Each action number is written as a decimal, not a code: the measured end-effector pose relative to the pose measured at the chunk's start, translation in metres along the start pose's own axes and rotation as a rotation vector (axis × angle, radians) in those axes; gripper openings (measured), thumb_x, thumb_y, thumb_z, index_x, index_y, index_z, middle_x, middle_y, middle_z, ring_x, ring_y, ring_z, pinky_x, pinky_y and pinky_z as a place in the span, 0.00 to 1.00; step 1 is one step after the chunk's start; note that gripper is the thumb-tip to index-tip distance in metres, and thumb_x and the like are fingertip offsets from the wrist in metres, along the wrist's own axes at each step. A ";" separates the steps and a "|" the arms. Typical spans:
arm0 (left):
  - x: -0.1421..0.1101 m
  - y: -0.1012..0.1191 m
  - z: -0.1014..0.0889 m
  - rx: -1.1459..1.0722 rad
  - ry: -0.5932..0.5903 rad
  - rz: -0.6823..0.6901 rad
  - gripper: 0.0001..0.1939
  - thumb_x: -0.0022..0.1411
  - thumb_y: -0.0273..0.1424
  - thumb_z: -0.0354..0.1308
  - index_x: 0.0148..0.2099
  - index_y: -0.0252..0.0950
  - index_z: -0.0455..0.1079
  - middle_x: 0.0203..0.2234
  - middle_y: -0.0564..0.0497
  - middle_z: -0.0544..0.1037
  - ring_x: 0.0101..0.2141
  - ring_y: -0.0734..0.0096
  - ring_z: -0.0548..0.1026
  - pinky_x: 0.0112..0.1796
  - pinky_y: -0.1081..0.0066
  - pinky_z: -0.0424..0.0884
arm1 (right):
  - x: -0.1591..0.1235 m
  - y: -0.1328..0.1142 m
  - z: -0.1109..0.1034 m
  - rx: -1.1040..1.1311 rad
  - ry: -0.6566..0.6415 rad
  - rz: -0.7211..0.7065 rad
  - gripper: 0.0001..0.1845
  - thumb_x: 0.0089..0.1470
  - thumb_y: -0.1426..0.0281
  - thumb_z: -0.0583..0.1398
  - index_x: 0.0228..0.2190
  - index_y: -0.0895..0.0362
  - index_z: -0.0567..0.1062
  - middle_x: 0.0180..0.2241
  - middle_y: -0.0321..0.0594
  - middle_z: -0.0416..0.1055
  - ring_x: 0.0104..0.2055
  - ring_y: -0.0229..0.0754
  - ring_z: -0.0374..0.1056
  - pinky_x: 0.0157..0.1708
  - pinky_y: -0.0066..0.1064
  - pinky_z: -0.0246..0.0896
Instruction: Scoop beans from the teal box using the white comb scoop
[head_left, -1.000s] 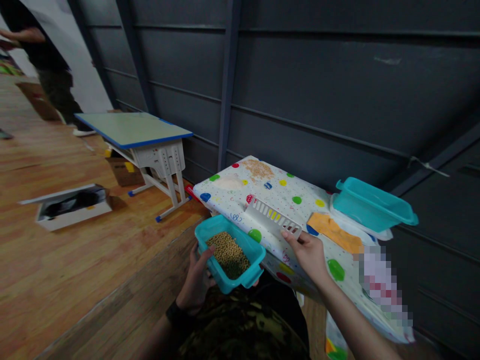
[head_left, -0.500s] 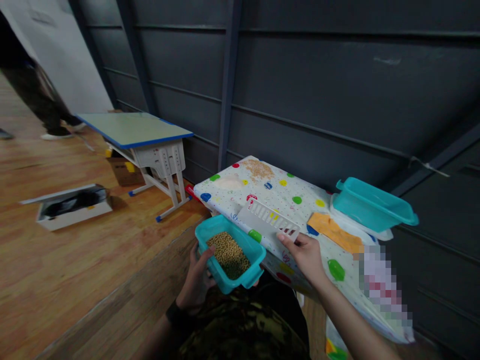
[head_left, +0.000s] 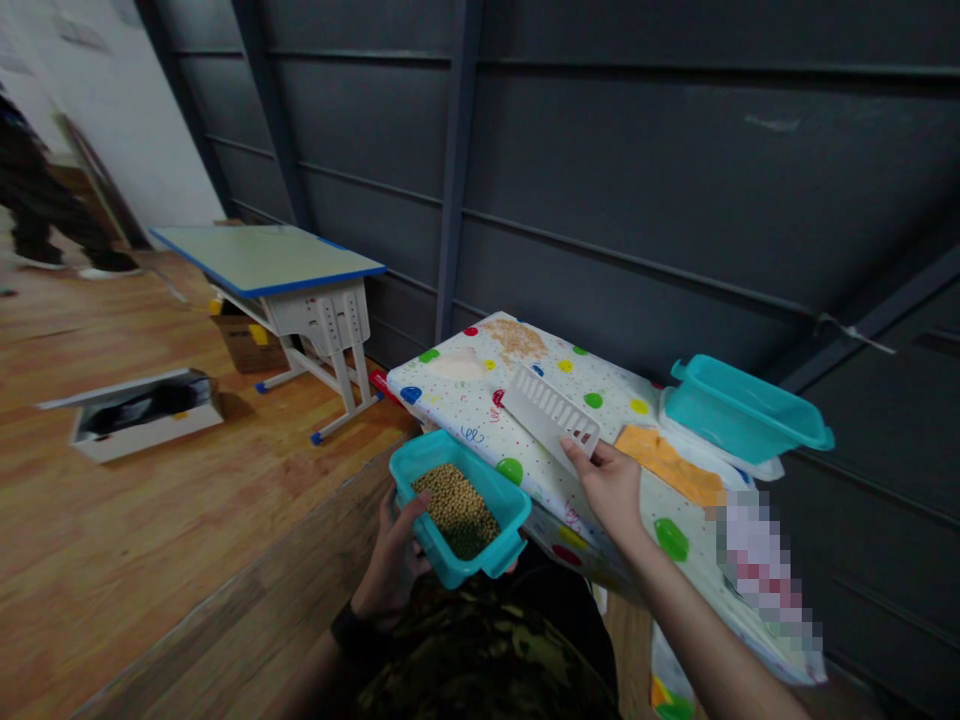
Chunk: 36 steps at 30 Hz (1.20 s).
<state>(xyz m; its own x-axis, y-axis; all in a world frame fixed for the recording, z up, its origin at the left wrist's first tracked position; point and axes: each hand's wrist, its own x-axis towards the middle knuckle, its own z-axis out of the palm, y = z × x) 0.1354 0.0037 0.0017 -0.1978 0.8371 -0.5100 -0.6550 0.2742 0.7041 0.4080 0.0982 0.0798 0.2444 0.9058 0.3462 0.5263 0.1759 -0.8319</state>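
My left hand (head_left: 392, 560) grips the near rim of a teal tub (head_left: 458, 505) filled with small tan beans, held off the table's front edge above my lap. My right hand (head_left: 611, 487) pinches one end of a white slotted plastic scraper (head_left: 550, 414) and holds it tilted just above the dotted tablecloth (head_left: 480, 400). A pile of brownish grains (head_left: 519, 339) and a pale whitish pile (head_left: 459, 366) lie at the far end of the cloth.
A second teal tub (head_left: 742, 410) rests on a white lid at the right, next to an orange cloth (head_left: 667, 462). A blue-edged desk (head_left: 266, 258) and an open white box (head_left: 135, 412) stand on the wooden floor to the left. A person's legs (head_left: 37, 205) move at far left.
My right hand swept the scraper toward the tub, then lifted it back up and away over the cloth. The person in the background walked further left.
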 end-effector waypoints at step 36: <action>-0.001 -0.001 -0.002 0.046 -0.042 -0.007 0.49 0.63 0.48 0.79 0.79 0.57 0.61 0.70 0.42 0.79 0.53 0.48 0.88 0.47 0.53 0.89 | 0.023 0.039 -0.055 -0.144 0.130 0.004 0.34 0.53 0.36 0.67 0.21 0.54 0.82 0.21 0.42 0.76 0.29 0.52 0.72 0.30 0.38 0.66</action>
<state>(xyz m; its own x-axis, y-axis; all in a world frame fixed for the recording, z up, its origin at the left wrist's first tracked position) 0.1350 0.0019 0.0001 -0.1618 0.8539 -0.4947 -0.6218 0.3010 0.7230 0.4784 0.1045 0.0793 0.3452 0.8473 0.4037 0.6339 0.1067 -0.7660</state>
